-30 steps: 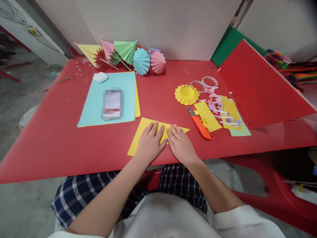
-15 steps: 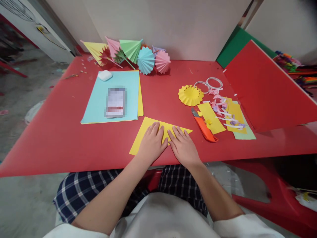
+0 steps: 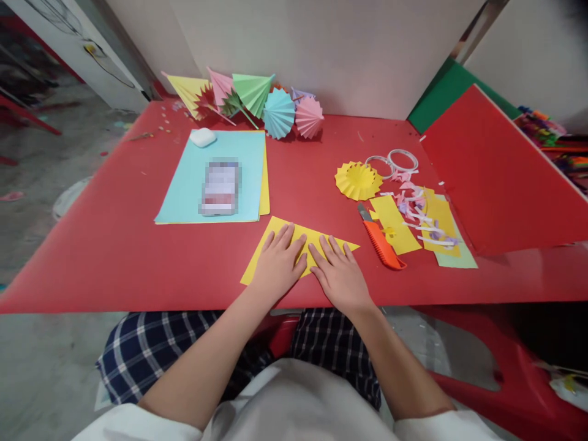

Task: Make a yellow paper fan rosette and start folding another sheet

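A yellow sheet of paper [image 3: 261, 248], folded into a triangle, lies near the front edge of the red table [image 3: 138, 257]. My left hand [image 3: 279, 260] rests flat on its left and middle part, fingers stretched out and pointing away from me. My right hand [image 3: 339, 269] lies palm down over the right part, fingers spread, short of the triangle's right tip. Both hands press on the paper without gripping it, and they hide much of its near side. To the right of my right hand lies an orange utility knife [image 3: 381, 244] with its blade out.
Blue paper sheets [image 3: 179, 196] at left carry a phone [image 3: 220, 187] and a white object [image 3: 203, 138]. Pleated paper umbrellas [image 3: 252, 95] stand at the back. A yellow pleated ring [image 3: 358, 180], tape rolls [image 3: 403, 160], paper scraps [image 3: 413, 208] and a red board [image 3: 500, 184] are at right.
The camera view has tilted and shifted slightly. My left hand's fingers are spread a little wider on the yellow paper; both hands stay in about the same place.
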The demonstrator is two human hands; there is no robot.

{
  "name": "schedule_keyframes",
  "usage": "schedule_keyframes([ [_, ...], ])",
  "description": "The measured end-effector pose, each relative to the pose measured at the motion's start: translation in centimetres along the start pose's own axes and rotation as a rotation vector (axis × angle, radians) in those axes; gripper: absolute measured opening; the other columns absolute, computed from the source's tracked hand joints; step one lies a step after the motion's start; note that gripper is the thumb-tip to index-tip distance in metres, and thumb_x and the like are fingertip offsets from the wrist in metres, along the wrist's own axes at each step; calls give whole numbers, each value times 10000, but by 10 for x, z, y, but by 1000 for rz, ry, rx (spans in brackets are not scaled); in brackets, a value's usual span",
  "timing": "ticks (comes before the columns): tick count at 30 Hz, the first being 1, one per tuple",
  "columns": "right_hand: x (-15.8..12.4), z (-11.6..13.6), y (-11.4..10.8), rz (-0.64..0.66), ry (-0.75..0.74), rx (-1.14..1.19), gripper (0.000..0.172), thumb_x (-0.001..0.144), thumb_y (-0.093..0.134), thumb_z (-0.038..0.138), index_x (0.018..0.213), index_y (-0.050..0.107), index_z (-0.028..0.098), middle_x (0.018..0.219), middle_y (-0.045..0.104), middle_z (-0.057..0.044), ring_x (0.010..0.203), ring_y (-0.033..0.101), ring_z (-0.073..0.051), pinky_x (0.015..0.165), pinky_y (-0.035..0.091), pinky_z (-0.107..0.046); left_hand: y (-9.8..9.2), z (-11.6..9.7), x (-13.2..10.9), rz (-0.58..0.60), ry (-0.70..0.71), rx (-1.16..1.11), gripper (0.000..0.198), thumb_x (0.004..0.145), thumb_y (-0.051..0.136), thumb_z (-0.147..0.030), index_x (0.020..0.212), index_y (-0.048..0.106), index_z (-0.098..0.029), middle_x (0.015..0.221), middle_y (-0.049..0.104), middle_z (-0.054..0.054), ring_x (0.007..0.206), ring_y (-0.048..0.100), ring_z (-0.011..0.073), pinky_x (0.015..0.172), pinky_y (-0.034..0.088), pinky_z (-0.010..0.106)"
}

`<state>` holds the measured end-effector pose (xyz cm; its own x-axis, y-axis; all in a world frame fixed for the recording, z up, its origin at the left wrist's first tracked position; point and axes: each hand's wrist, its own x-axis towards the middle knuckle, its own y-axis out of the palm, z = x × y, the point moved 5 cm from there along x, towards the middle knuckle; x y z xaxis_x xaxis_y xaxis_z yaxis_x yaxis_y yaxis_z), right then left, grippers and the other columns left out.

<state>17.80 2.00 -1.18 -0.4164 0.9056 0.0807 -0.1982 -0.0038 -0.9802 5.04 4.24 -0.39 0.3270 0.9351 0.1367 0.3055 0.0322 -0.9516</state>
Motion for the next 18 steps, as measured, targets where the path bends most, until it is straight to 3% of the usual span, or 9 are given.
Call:
schedule_keyframes([
  [9, 0, -1, 2, -23, -12, -20, 451, 912, 304, 371, 1338, 368, 238, 1400, 361, -76, 1309, 284, -241, 1048, 260, -462, -1, 4, -2, 37, 15, 63, 408, 928, 229, -330, 1270, 429, -235, 1408, 342, 93, 1314, 280, 223, 1057, 211, 499],
  [18, 0, -1, 2, -39, -9, -33, 438, 913, 305, 374, 1319, 400, 238, 1384, 389, -69, 1298, 307, -240, 1042, 270, -457, 1, 2, -3, 35, 23, 100, 510, 900, 253, -473, 1331, 348, -217, 1418, 317, 121, 1323, 257, 239, 1055, 206, 508],
])
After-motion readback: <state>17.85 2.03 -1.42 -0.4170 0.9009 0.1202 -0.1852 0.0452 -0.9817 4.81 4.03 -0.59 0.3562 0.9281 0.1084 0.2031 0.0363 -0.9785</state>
